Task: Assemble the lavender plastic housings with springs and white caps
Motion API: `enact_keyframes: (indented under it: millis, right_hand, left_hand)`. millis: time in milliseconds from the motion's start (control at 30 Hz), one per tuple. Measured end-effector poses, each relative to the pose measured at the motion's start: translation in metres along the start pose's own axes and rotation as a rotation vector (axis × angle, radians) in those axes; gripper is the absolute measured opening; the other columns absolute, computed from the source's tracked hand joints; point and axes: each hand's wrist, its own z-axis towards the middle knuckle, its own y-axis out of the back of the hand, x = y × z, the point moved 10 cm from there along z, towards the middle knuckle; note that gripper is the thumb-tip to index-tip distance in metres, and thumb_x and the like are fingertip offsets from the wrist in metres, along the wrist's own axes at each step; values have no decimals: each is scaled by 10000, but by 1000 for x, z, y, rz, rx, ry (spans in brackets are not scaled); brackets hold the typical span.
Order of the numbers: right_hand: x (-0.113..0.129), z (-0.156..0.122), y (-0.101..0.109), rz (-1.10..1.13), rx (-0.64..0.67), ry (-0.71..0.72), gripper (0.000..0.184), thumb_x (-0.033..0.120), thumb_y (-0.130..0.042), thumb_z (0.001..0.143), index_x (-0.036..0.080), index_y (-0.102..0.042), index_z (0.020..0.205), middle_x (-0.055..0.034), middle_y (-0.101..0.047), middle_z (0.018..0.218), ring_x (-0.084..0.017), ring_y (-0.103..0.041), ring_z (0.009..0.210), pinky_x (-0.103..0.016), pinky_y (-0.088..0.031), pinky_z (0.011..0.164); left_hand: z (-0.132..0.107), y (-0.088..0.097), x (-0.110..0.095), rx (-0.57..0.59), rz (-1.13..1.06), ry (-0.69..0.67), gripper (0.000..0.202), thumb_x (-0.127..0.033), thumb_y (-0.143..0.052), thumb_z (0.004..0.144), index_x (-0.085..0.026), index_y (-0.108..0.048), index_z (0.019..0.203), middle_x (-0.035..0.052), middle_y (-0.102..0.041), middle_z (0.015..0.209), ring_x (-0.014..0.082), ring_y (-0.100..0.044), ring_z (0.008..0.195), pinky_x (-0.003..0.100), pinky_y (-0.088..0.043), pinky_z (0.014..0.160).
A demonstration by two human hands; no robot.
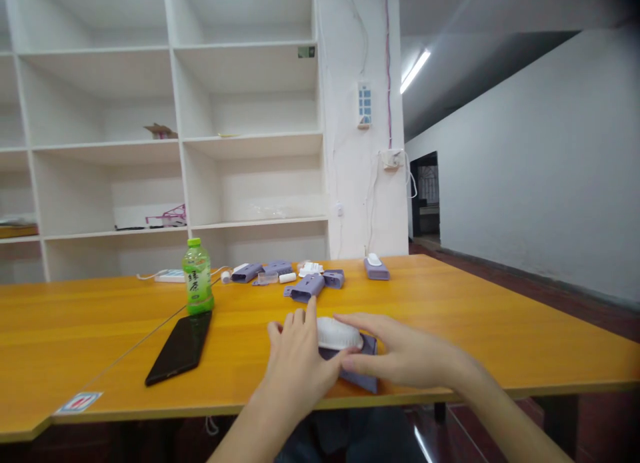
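Observation:
A white oval plastic piece with a ribbed edge [339,334] sits on top of a purple plastic housing [361,378] near the table's front edge. My left hand [300,360] grips the left side of the white piece, its thumb at the near edge and its index finger stretched along the far left. From the right, my right hand [400,348] closes over the same piece, index finger on the far edge and thumb close to the left thumb. Much of the purple housing is hidden under the hands.
Several purple housings [307,288] and small white parts [311,269] lie farther back. Another purple housing with a white top [377,268] stands back right. To the left are a green bottle [198,276] and a black phone or tablet [181,346]. White shelves [250,143] rise behind the table [475,323].

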Motion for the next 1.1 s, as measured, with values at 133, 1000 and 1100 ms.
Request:
enact_keyframes:
  millis: [133,1000,1100]
  right_hand:
    - [1,18,-9,-82,-211,67,470,484,-765,849,266,-704,1261,-60,-722,1224,-297,-650,1117,-414,-490,975]
    - [-51,22,7,176,-29,-2,528,501,-830,762,231,-749,1208,-79,-716,1267,-298,-642,1174,-405,-509,1003]
    - [-57,22,9,212,-40,-25,393,498,-842,735,206,-812,997,-79,-748,1160,-292,-676,1083,-385,-520,953]
  left_hand:
    - [5,-13,36,295,-242,-141,1153,-637,-856,615,-236,-350,1570,153,-379,1616,412,-302,1491,567,-272,1198]
    - [11,-32,38,180,-468,-298,942,-645,-864,627,-241,-528,1409,113,-590,1405,331,-556,1284,463,-437,1102]
    - [10,-31,36,181,-450,-317,923,-646,-861,630,-230,-546,1391,118,-598,1387,334,-553,1281,466,-435,1105]
